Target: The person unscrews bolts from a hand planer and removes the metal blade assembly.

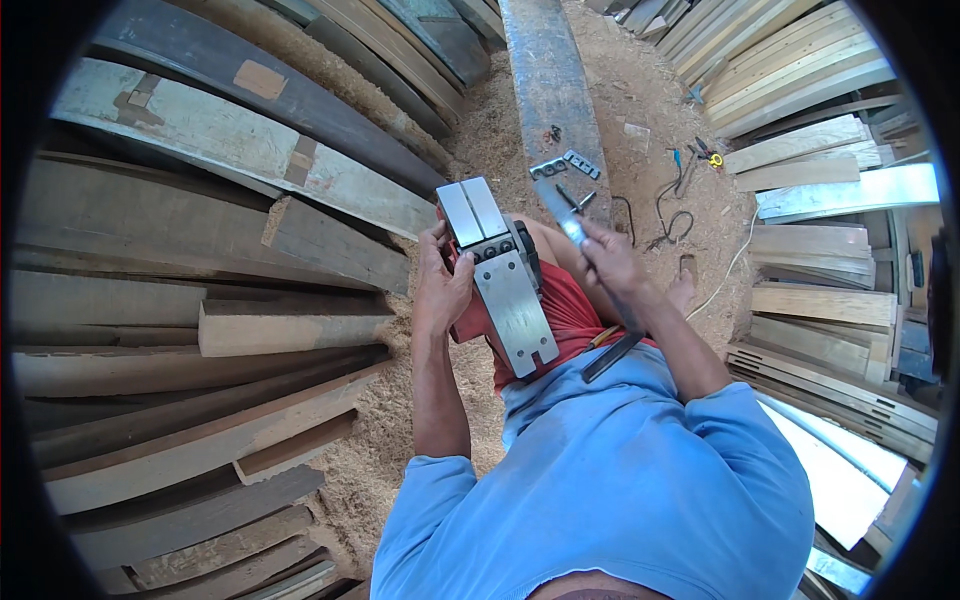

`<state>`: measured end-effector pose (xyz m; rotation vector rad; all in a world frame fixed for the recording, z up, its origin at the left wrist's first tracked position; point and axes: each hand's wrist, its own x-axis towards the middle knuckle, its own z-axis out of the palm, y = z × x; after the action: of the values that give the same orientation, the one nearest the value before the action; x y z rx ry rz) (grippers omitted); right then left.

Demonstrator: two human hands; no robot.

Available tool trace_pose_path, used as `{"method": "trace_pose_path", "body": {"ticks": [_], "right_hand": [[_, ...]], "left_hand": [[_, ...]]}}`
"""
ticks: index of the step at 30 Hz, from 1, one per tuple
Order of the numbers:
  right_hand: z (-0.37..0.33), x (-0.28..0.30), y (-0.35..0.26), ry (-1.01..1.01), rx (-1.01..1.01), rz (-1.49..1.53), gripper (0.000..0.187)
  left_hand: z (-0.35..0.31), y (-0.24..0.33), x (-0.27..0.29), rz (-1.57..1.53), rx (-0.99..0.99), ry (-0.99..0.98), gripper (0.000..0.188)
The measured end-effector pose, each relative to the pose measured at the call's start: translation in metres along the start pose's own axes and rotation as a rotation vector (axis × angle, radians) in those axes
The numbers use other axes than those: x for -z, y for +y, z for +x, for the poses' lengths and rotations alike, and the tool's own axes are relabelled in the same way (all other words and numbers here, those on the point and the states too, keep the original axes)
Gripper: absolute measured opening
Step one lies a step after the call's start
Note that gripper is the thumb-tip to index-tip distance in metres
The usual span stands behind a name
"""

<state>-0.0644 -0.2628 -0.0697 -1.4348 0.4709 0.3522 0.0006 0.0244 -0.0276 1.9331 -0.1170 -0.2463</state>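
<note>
Against my lap, my left hand [445, 285] grips an electric hand planer [515, 315] turned with its flat metal sole up. Its fingers wrap the red side, and the thumb rests near the bolts in the middle. My right hand [612, 262] is closed round a flat, grey metal tool [562, 212]. The tool's far end is blurred and points up beyond the planer; its exact kind is unclear. Below this hand, a dark bar [612, 358] lies across my lap, near a thin yellow stick [606, 336].
Ahead, a worn plank [545, 80] bears small metal parts [581, 164]. Pliers with yellow handles [714, 159] and a dark cord [662, 215] lie on the sawdust-covered floor [635, 95]. Stacked boards [120, 270] crowd the left; more timber [820, 300] lines the right.
</note>
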Motion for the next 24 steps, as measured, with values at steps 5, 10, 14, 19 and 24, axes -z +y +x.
{"method": "trace_pose_path", "body": {"ticks": [5, 10, 14, 19, 24], "right_hand": [[-0.011, -0.023, 0.059, 0.188, 0.549, -0.876, 0.046], [-0.046, -0.022, 0.025, 0.123, 0.452, -1.083, 0.045], [-0.066, -0.004, 0.011, -0.042, 0.357, -1.086, 0.042], [-0.064, 0.011, 0.005, 0.061, 0.417, -1.080, 0.038], [-0.007, 0.035, 0.008, 0.213, 0.472, -1.144, 0.033]], "left_hand": [[-0.002, 0.009, -0.001, 0.021, 0.043, 0.018, 0.055], [-0.005, 0.008, 0.000, -0.083, 0.011, 0.079, 0.048], [-0.006, 0.004, 0.000, -0.122, 0.047, 0.151, 0.045], [-0.009, -0.008, -0.001, 0.040, -0.077, 0.239, 0.046], [-0.006, 0.011, -0.006, 0.118, 0.017, 0.211, 0.052]]}}
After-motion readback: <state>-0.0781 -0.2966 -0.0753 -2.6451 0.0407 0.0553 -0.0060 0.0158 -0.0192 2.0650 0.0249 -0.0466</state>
